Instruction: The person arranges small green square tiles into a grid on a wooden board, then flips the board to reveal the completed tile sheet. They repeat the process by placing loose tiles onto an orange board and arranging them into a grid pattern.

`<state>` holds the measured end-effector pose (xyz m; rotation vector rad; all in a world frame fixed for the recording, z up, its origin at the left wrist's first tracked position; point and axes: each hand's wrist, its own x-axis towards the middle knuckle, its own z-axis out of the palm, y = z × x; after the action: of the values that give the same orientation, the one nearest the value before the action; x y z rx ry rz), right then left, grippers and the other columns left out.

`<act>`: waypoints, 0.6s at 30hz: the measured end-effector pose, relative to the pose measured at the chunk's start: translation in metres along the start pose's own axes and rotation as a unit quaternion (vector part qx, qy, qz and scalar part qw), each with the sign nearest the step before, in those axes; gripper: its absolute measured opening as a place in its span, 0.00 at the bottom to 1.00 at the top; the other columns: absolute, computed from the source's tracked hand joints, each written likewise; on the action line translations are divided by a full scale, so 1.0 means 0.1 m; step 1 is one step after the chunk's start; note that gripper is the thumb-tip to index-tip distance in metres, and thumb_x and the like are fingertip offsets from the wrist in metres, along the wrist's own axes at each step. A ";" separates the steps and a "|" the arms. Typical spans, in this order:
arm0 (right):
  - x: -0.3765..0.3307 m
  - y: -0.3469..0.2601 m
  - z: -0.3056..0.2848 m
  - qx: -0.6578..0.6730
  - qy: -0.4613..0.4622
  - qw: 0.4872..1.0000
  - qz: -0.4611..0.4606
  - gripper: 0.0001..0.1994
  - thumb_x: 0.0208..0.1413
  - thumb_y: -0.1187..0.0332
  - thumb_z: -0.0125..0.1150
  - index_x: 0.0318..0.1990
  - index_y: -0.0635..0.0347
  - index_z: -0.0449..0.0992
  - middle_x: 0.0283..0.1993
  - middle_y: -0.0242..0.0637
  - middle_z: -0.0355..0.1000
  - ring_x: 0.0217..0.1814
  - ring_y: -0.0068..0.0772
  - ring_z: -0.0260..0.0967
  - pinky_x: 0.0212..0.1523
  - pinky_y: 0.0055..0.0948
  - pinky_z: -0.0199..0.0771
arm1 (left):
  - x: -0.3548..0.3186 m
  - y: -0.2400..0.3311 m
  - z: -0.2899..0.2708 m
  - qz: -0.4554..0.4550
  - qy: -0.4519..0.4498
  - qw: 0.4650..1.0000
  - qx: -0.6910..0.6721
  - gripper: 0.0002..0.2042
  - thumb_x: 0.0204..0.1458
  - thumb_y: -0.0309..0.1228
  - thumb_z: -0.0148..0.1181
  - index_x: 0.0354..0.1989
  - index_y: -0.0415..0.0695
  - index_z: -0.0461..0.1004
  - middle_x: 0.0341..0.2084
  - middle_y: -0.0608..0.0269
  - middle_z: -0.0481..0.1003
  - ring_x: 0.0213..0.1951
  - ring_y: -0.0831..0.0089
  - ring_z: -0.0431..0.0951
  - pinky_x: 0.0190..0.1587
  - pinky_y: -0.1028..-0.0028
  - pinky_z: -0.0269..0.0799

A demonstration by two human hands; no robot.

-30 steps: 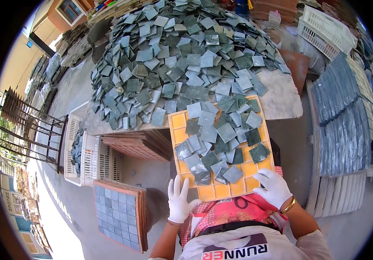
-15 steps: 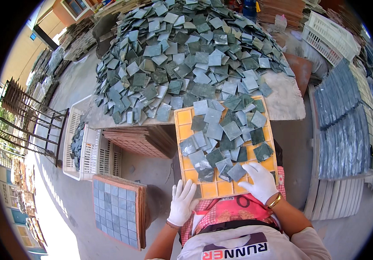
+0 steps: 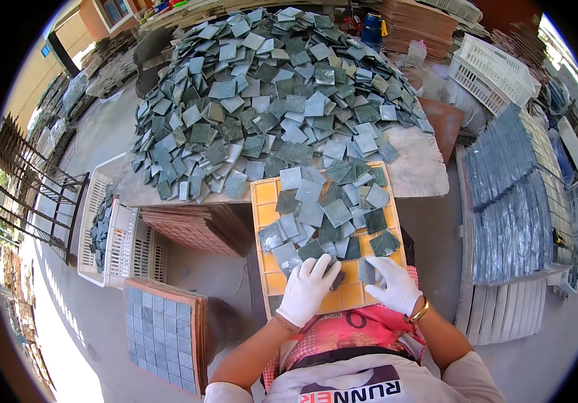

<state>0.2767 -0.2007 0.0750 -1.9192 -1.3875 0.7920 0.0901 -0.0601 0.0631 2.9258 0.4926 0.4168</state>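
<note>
A shallow yellow grid tray with raised dividers lies in front of me, its far edge against the table. Loose square grey-green stone tiles are heaped over its upper and middle part. My left hand, in a white glove, reaches over the tray's near left part, its fingers curled at a dark tile. My right hand, also gloved, pinches a grey tile between thumb and fingers above the near right cells. Several yellow cells lie bare between the hands.
A big pile of tiles covers the table. To the left stand a white crate and a stack of boards topped with set tiles. Wrapped tile stacks stand on the right, near white crates.
My left hand has moved from the tray's near left corner up and right to the tiles. My right hand has closed on a tile. The whole view has shifted slightly.
</note>
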 end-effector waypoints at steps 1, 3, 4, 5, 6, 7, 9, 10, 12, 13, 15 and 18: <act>-0.05 0.11 -0.05 0.094 -0.023 0.994 0.051 0.22 0.54 0.68 0.57 0.57 0.62 0.65 0.46 0.42 0.70 0.37 0.31 0.72 0.38 0.28 0.74 | 0.06 -0.04 -0.02 0.012 -0.023 1.000 -0.011 0.29 0.34 0.32 0.67 0.51 0.49 0.70 0.45 0.63 0.66 0.43 0.65 0.69 0.43 0.67 0.69; -0.15 0.33 -0.09 0.283 -0.066 0.945 0.148 0.18 0.59 0.70 0.51 0.57 0.63 0.66 0.42 0.39 0.73 0.33 0.25 0.71 0.36 0.25 0.74 | 0.13 -0.09 -0.07 0.052 -0.033 0.998 -0.011 0.27 0.33 0.35 0.68 0.48 0.48 0.71 0.42 0.64 0.66 0.40 0.66 0.69 0.41 0.66 0.69; -0.15 0.30 -0.12 0.277 -0.047 0.950 0.133 0.16 0.63 0.71 0.44 0.57 0.60 0.68 0.35 0.33 0.74 0.31 0.18 0.70 0.36 0.22 0.73 | 0.14 -0.11 -0.09 0.059 -0.047 0.997 -0.012 0.27 0.33 0.35 0.68 0.47 0.47 0.71 0.41 0.64 0.66 0.40 0.67 0.70 0.41 0.67 0.69; -0.14 0.25 -0.14 0.249 -0.033 0.959 0.135 0.16 0.63 0.71 0.45 0.56 0.59 0.69 0.36 0.34 0.75 0.32 0.21 0.71 0.37 0.24 0.74 | 0.15 -0.13 -0.11 0.065 -0.060 0.996 -0.012 0.26 0.33 0.35 0.68 0.46 0.47 0.71 0.41 0.65 0.66 0.40 0.67 0.70 0.40 0.67 0.69; -0.11 0.19 -0.16 0.219 -0.019 0.966 0.137 0.15 0.62 0.71 0.46 0.56 0.57 0.70 0.37 0.35 0.75 0.32 0.24 0.71 0.38 0.26 0.74 | 0.12 -0.15 -0.05 0.077 -0.068 0.995 -0.003 0.25 0.34 0.37 0.68 0.45 0.46 0.71 0.42 0.65 0.67 0.42 0.67 0.70 0.41 0.67 0.70; -0.12 0.18 -0.16 0.194 -0.005 0.971 0.141 0.15 0.62 0.71 0.47 0.55 0.56 0.71 0.37 0.36 0.75 0.32 0.27 0.72 0.38 0.27 0.74 | 0.09 -0.14 -0.05 0.065 -0.048 0.996 -0.022 0.25 0.34 0.37 0.69 0.45 0.45 0.71 0.42 0.64 0.68 0.42 0.66 0.71 0.41 0.67 0.70; -0.08 0.37 -0.10 0.020 0.030 0.999 -0.008 0.14 0.60 0.71 0.50 0.52 0.54 0.72 0.39 0.39 0.74 0.34 0.36 0.72 0.41 0.32 0.74 | 0.01 -0.13 -0.05 0.040 -0.006 0.997 -0.058 0.25 0.34 0.38 0.69 0.44 0.44 0.71 0.42 0.63 0.69 0.43 0.65 0.72 0.41 0.67 0.71; -0.08 0.44 -0.08 -0.068 0.045 0.993 -0.081 0.13 0.59 0.70 0.52 0.51 0.54 0.73 0.40 0.40 0.74 0.35 0.40 0.73 0.42 0.34 0.74 | -0.07 -0.12 -0.07 0.004 -0.002 0.997 -0.074 0.25 0.34 0.38 0.70 0.44 0.44 0.72 0.41 0.62 0.70 0.42 0.64 0.72 0.42 0.66 0.71; -0.08 0.39 -0.09 -0.082 0.000 0.995 -0.061 0.13 0.56 0.69 0.55 0.50 0.54 0.73 0.41 0.43 0.72 0.39 0.46 0.71 0.45 0.37 0.73 | -0.27 -0.10 -0.17 -0.071 0.010 0.992 -0.102 0.26 0.34 0.39 0.71 0.44 0.43 0.72 0.40 0.61 0.71 0.42 0.61 0.73 0.42 0.65 0.71; -0.07 0.37 -0.10 -0.090 -0.021 0.994 -0.053 0.13 0.55 0.69 0.56 0.49 0.54 0.74 0.41 0.44 0.72 0.40 0.49 0.70 0.46 0.39 0.72 | -0.38 -0.08 -0.23 -0.092 0.020 0.990 -0.101 0.26 0.34 0.39 0.71 0.44 0.43 0.73 0.38 0.59 0.72 0.40 0.59 0.74 0.41 0.65 0.72; -0.08 0.41 -0.06 -0.116 -0.009 0.991 -0.072 0.14 0.52 0.69 0.60 0.48 0.53 0.74 0.41 0.40 0.70 0.43 0.45 0.70 0.45 0.38 0.72 | -0.59 -0.11 -0.24 -0.116 -0.004 0.987 -0.113 0.27 0.34 0.38 0.72 0.45 0.43 0.73 0.38 0.58 0.72 0.40 0.57 0.74 0.42 0.64 0.73; -0.08 0.33 -0.05 -0.180 -0.042 0.980 -0.078 0.16 0.49 0.69 0.62 0.47 0.50 0.73 0.44 0.37 0.69 0.45 0.42 0.70 0.45 0.37 0.71 | -0.79 -0.07 -0.20 -0.149 -0.021 0.980 -0.133 0.27 0.34 0.37 0.72 0.46 0.42 0.73 0.40 0.56 0.72 0.42 0.56 0.74 0.43 0.64 0.73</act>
<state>0.2978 -0.2173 0.0530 -2.0270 -1.8088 0.5810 0.0103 -0.0781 0.0608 2.5460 0.7876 0.3491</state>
